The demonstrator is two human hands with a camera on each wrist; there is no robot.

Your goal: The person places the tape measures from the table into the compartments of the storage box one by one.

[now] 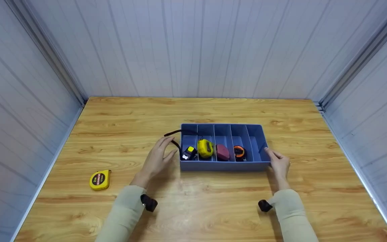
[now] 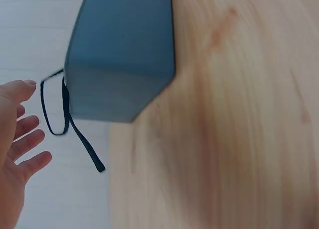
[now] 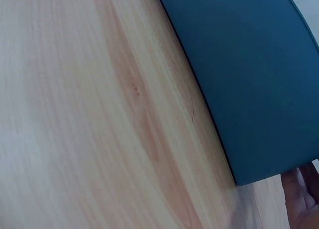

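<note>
A blue divided box (image 1: 225,166) sits on the table with several tape measures in its compartments. From left to right these are a black one with a yellow button (image 1: 189,153), a yellow one (image 1: 205,149), a dark red one (image 1: 222,152) and a black-and-orange one (image 1: 239,152). A black wrist strap (image 1: 173,133) hangs over the box's left wall. Beside that wall is my left hand (image 1: 155,160), its fingers spread near the strap and holding nothing. My right hand (image 1: 280,164) grips the right wall, thumb over the rim; the left wrist view shows the strap's loop (image 2: 44,107) apart from my fingers.
Off to the left on the wood-grain table (image 1: 193,208) lies another yellow tape measure (image 1: 99,180). Pale panels enclose the table at the back (image 1: 193,50) and on both sides. The box's rightmost compartment (image 1: 255,144) shows no tape measure.
</note>
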